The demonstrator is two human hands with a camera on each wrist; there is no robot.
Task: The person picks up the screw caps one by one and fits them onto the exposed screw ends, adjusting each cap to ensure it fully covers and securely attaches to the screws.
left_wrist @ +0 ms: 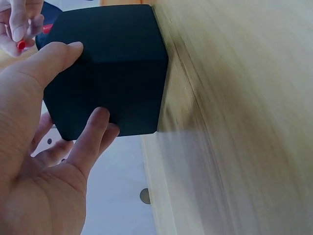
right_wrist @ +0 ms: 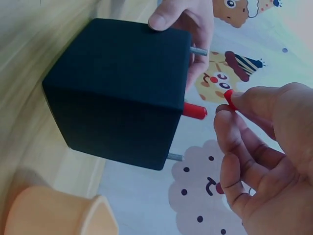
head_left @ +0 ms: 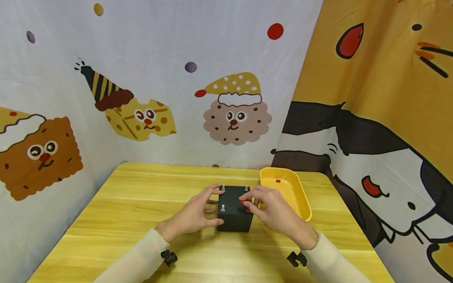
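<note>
A black box (head_left: 233, 223) stands on the table with upright metal screws at its top corners. Over the near right screw sits a red cap (right_wrist: 194, 110); bare threads show on the others, such as the near left screw (head_left: 223, 208). My left hand (head_left: 196, 210) holds the box from its left side, thumb on the front face and fingers spread along the left side. Between thumb and index finger my right hand (head_left: 274, 206) pinches another small red cap (right_wrist: 229, 95), its hollow end visible in the left wrist view. That cap is above the box's right side, apart from the screws.
Just right of the box is a yellow tray (head_left: 305, 201), partly behind my right hand, with a small red piece (head_left: 278, 181) near its far end. The wooden table (head_left: 141, 188) ends at a cartoon-printed curtain (head_left: 159, 51) behind and to the right.
</note>
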